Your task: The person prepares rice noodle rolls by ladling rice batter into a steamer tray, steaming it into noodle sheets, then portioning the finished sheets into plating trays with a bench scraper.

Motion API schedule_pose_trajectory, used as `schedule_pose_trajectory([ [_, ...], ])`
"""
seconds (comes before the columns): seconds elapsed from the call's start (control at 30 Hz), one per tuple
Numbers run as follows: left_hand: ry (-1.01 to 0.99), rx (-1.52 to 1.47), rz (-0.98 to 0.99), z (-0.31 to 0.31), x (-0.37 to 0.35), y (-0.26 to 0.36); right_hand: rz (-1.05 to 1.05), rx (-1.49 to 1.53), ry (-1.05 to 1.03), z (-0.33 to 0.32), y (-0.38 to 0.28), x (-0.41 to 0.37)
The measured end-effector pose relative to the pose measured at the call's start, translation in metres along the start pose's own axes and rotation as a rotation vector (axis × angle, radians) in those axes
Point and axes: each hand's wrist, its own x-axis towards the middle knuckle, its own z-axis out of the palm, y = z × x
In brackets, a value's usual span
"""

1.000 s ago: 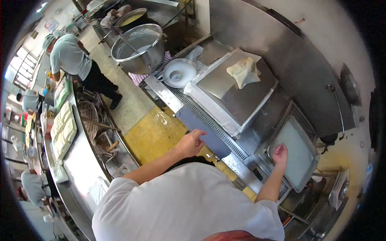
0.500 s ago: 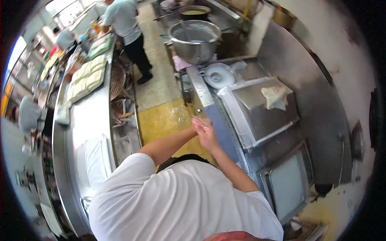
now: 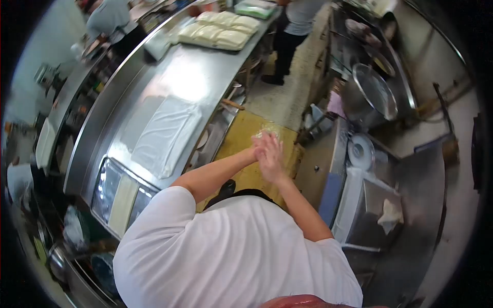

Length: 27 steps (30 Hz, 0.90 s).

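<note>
**Left hand (image 3: 258, 149) and right hand (image 3: 271, 160) meet above a yellow floor (image 3: 245, 134)**

Nearest, a white shirt (image 3: 241, 246) fills the bottom centre of the frame. Both forearms reach up from it and converge at the centre, elbows bent. The hands touch: the right lies partly over the left, its fingers extended and pointing up the frame. The left hand's fingers are largely covered (whether they are straight or curled, I cannot tell).

At lower left, a rimmed tray (image 3: 102, 175) with a pale strip (image 3: 124, 204) in it sits near a white cloth (image 3: 169, 136) spread flat on the steel counter (image 3: 218, 69). At right, a crumpled pale piece (image 3: 390, 216) rests on a steel box (image 3: 371, 205), with a round lid (image 3: 361, 153) just beyond.

Farther off are a large steel bowl (image 3: 365, 97) at upper right, cream-coloured blocks (image 3: 218, 35) on the counter's far end, and a standing person (image 3: 298, 23) at top centre.
</note>
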Motion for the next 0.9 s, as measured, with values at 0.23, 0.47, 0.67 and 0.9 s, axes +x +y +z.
schedule_pose_trajectory([
  [0.23,0.202,-0.175,-0.659,-0.124,-0.107,0.004,0.096,0.06,-0.198,0.086,0.048,0.074],
  [0.47,0.4,0.295,-1.148,-0.2,-0.281,0.006,0.029,0.101,-0.431,0.17,-0.03,0.115],
  [0.67,0.23,0.405,-1.209,-0.185,-0.362,0.007,-0.252,0.041,-0.661,0.223,-0.103,0.13],
  [0.9,0.9,0.073,-1.147,-0.27,-0.319,0.016,-0.708,-0.124,-0.528,0.262,-0.153,0.196],
])
